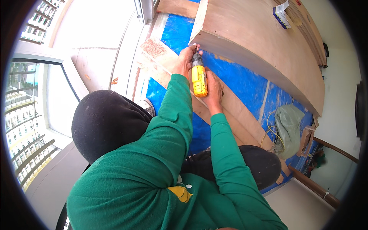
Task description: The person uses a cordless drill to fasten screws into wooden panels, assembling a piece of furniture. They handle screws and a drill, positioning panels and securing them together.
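Right hand [214, 87] wrapped round the yellow-and-black cordless drill [199, 81], nose just beside the pale plywood box's [249, 32] corner! Left hand [186, 56] crowds the tip, its pinch unclear. Box panels look assembled, this corner seemingly unfinished; long wooden planks [234, 105] hem the workspace, grey-green bag [288, 124] beyond.

Right hand [214, 90] hides grip of drill [199, 79]. Bit [196, 50] tip at left fingers [186, 53]: too small to tell. Box [253, 34] beyond runs off top edge.
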Available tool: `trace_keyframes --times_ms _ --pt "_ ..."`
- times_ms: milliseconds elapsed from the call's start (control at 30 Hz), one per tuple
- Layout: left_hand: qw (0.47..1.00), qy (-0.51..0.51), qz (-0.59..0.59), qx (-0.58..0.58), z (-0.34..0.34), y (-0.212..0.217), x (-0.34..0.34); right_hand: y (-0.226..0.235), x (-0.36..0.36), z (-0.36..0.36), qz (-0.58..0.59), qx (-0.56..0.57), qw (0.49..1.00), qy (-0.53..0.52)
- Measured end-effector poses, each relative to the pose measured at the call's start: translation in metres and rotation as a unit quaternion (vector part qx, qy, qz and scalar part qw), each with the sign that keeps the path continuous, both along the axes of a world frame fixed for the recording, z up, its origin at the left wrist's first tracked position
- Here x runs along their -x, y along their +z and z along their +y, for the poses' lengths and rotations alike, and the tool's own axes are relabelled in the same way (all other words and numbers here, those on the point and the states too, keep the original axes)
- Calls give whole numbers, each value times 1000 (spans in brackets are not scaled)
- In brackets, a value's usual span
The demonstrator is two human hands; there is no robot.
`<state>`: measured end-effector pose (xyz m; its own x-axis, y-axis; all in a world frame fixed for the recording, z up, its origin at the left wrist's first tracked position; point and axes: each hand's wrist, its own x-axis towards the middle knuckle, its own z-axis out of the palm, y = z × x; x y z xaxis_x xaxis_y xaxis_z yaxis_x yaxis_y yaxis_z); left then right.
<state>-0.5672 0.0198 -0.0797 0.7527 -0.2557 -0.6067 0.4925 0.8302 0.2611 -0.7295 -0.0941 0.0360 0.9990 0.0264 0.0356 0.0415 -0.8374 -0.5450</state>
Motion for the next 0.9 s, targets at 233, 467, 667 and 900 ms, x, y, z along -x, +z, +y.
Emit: trace_keyframes --times_ms 233,467,667,900 --pt "999 15 -23 42 3 6 9 -15 7 9 30 41 999 -6" --pt "997 1 -71 -21 6 7 15 -19 8 9 38 40 998 -10" --pt "998 0 -61 -4 6 5 13 -17 6 11 39 43 998 -14" --pt "999 -1 -53 -5 5 7 16 -17 6 10 48 46 998 -13"
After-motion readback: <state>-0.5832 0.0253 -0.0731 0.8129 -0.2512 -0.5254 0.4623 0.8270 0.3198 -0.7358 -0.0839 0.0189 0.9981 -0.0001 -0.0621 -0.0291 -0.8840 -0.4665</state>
